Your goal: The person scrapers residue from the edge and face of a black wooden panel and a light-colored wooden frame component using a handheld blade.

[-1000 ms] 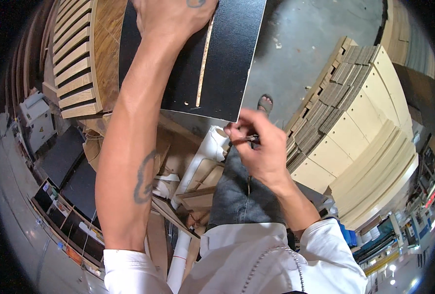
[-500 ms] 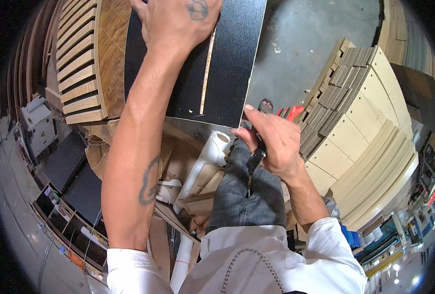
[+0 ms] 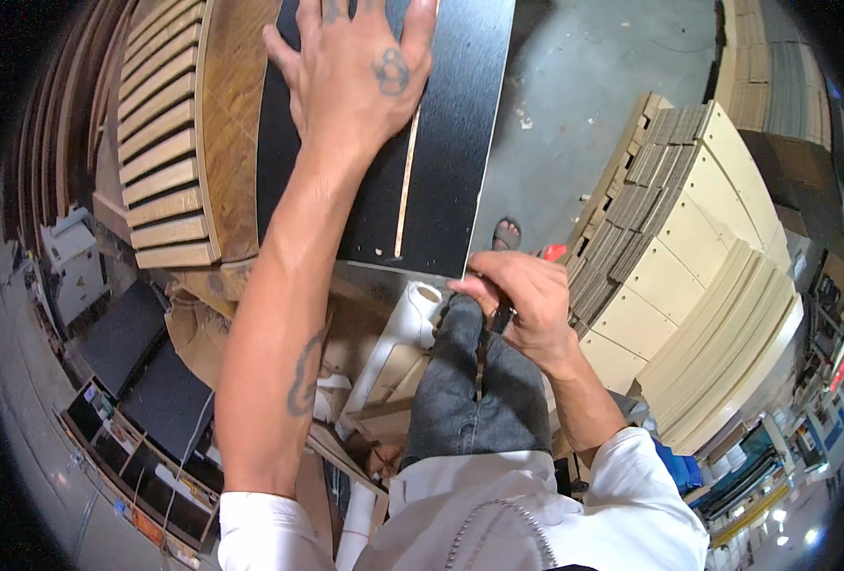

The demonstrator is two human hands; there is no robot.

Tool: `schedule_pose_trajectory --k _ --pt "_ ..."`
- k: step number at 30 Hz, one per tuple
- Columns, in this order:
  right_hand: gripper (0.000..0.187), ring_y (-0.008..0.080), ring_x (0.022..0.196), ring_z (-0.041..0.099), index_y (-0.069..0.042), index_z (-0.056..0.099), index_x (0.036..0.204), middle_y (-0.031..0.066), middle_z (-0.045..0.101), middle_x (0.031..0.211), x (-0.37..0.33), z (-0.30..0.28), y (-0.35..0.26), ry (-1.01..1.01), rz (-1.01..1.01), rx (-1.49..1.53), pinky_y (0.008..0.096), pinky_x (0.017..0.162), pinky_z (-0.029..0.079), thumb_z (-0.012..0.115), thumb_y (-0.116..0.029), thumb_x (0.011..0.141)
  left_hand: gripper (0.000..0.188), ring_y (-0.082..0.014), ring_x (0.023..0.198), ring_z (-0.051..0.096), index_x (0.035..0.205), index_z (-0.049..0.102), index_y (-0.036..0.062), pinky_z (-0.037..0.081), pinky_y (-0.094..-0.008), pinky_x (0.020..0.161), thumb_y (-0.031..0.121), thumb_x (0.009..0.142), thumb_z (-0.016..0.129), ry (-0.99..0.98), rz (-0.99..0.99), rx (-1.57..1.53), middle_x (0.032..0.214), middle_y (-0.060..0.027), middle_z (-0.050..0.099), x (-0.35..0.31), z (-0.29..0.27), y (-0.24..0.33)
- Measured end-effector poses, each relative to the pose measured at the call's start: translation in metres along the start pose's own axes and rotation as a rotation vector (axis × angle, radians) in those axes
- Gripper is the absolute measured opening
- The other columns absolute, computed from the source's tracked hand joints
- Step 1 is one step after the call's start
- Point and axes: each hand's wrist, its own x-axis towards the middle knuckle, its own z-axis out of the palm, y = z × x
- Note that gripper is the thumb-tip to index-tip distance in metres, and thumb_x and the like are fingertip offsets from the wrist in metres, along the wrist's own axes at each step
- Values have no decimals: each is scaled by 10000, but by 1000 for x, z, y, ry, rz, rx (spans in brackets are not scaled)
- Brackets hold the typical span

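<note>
My left hand lies flat on a long black board, fingers spread, the tips cut off by the top of the view. A narrow pale strip runs lengthwise along the board, partly under that hand. At the board's near right corner, my right hand is closed around a dark tool, its thumb and fingertips against the edge. Most of the tool is hidden in the palm, so its kind does not show. A red piece shows just behind the hand; I cannot tell whether it belongs to the tool.
A slatted wooden panel lies left of the board on a brown wooden surface. Cream panels and grey-brown boards are stacked at right. Below the board stand a white roll and wood offcuts. My sandalled foot is on the floor.
The board and both hands appear lower in the view, and more of my left hand's fingers show. My right hand stays at the board's corner, with less of the dark tool visible.
</note>
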Motion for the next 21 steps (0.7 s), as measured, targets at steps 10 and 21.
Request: schedule_pose_trajectory --k 10,21 --pt "529 132 712 612 -35 567 1369 84 677 968 -113 -48 74 -56 1422 1016 255 620 507 793 -196 918 601 -264 1535 312 1558 452 233 153 -720 1182 488 1021 538 -256 561 -157 1651 -29 373 -5 -18 -2" --pt "293 167 677 635 -29 557 1300 67 636 796 -118 -54 145 -116 1274 1264 294 623 530 535 -235 1093 707 -398 1556 207 1622 316 105 169 -717 1161 298 987 562 -423 304 -48 1696 -121 256 51 -17 42"
